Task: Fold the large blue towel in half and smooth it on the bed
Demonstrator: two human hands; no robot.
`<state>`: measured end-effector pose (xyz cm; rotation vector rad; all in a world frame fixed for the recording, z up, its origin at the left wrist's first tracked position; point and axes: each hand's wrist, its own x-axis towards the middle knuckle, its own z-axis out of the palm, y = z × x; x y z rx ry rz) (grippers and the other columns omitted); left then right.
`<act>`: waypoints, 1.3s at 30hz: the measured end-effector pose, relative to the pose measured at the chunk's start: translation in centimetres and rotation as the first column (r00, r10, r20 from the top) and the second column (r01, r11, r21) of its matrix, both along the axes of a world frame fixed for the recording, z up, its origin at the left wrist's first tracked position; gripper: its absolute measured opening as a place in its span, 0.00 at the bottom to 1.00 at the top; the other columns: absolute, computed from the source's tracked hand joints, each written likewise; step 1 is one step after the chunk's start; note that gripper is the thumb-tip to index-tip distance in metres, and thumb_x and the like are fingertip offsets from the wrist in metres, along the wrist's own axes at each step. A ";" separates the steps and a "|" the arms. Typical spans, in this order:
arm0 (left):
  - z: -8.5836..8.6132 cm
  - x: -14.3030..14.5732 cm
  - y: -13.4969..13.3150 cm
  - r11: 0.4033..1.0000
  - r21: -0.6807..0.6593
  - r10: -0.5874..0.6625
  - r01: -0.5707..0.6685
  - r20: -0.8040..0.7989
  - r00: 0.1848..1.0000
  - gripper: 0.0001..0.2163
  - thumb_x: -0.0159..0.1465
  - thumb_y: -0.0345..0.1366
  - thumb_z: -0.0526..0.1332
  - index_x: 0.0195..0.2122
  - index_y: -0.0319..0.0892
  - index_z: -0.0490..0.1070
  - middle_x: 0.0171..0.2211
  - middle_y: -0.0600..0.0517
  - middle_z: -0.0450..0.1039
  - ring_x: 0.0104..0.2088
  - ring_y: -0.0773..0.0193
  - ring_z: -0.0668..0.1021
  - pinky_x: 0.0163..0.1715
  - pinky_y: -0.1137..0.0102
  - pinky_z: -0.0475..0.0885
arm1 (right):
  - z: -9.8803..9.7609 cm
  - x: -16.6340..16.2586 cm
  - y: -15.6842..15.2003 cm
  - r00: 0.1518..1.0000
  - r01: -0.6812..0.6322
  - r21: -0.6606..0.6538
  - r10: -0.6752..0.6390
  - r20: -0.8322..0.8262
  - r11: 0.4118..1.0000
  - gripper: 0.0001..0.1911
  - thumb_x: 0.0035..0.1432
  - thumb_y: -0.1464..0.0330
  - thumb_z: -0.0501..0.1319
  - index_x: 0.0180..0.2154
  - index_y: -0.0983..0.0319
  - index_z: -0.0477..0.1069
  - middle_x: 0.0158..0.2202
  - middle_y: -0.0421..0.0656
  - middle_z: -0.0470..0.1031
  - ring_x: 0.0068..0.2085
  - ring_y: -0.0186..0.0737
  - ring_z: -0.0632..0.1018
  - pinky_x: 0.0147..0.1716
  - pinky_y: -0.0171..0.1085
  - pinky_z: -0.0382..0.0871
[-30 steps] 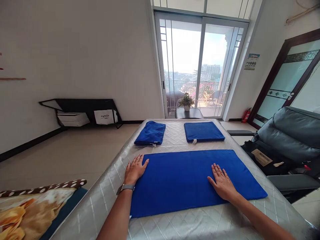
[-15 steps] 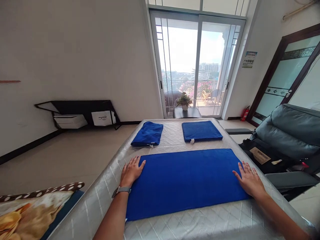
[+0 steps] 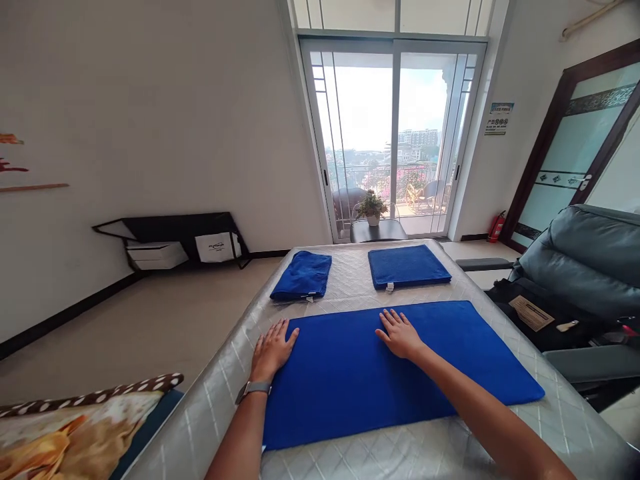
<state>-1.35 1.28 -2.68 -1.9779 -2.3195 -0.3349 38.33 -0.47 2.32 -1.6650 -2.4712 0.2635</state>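
Observation:
A blue towel [image 3: 345,373] lies spread flat in a long rectangle across the table in front of me. My left hand [image 3: 273,348] rests open on its left edge, fingers stretched forward, with a watch on the wrist. Near the towel's middle, toward its far edge, my right hand [image 3: 400,333] lies flat with the fingers slightly apart. Beyond it are two folded blue towels: a rumpled one [image 3: 303,275] at the left and a neater, squared one [image 3: 409,265] at the right, each showing a white tag.
The table has a shiny silver quilted cover [image 3: 400,443]. A grey armchair [image 3: 595,260] with a black bag stands at the right. Patterned bedding [image 3: 90,433] lies low at the left. A potted plant [image 3: 373,208] sits on a chair past the far edge.
My right hand has moved left from the towel's right edge to its middle. My left hand stays on the left edge. The view has shifted slightly.

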 end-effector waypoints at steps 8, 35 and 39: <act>0.3 0.1 0.0 1.000 -0.012 -0.007 0.007 0.026 1.000 0.29 0.71 0.49 0.45 0.69 0.39 0.54 0.69 0.45 0.54 0.68 0.53 0.58 0.67 0.54 0.48 | -1.9 8.1 2.4 0.980 0.186 -0.008 -0.185 0.074 0.983 0.40 0.67 0.45 0.34 0.71 0.59 0.43 0.72 0.44 0.45 0.72 0.43 0.45 0.68 0.48 0.37; 0.4 0.3 0.0 1.000 -0.014 0.015 -0.015 0.000 1.000 0.28 0.72 0.50 0.45 0.69 0.42 0.54 0.69 0.46 0.54 0.68 0.55 0.58 0.67 0.55 0.47 | -5.2 25.1 4.1 0.835 0.519 0.127 -0.533 0.136 0.845 0.37 0.68 0.51 0.37 0.70 0.65 0.49 0.72 0.46 0.46 0.71 0.44 0.49 0.69 0.46 0.39; 0.3 0.2 0.0 1.000 0.003 0.006 -0.006 0.005 1.000 0.28 0.72 0.49 0.46 0.69 0.41 0.55 0.69 0.45 0.55 0.68 0.54 0.58 0.67 0.55 0.48 | -5.1 24.8 4.2 0.820 0.536 0.121 -0.550 0.161 0.835 0.37 0.67 0.51 0.37 0.70 0.64 0.48 0.72 0.47 0.47 0.71 0.45 0.50 0.68 0.47 0.40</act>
